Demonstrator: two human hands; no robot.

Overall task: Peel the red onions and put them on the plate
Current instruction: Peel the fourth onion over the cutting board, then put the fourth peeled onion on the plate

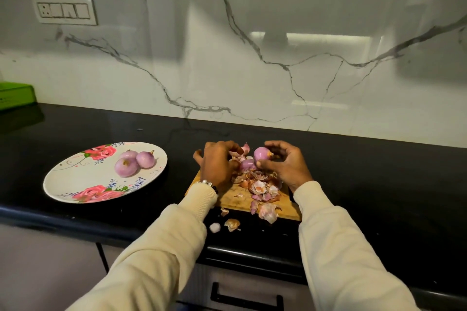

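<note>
- The right hand [285, 164] pinches a peeled red onion [261, 154] between thumb and curled fingers, lifted just above the far edge of the wooden cutting board [235, 201]; its stalk stub points toward the palm.
- The left hand [217, 161] is cupped with fingers bent down into the heap at the board's far left corner; whether it actually grips anything there I cannot tell.
- A second purple onion [247, 164] lies between the two hands, touching the skins [262, 188] piled across the middle of the board.
- Judgement: the held onion looks clean, so the good move is to check the root end for clinging papery bits, then carry it left with a firm but light pinch, since a bare onion is slick.
- The plate [63, 179] sits well to the left on the black counter [366, 184], with three peeled onions [134, 161] grouped near its far right rim; set the new one down beside them, not on the edge, so it cannot roll off.
- Loose scraps [232, 224] lie off the board's near edge.
</note>
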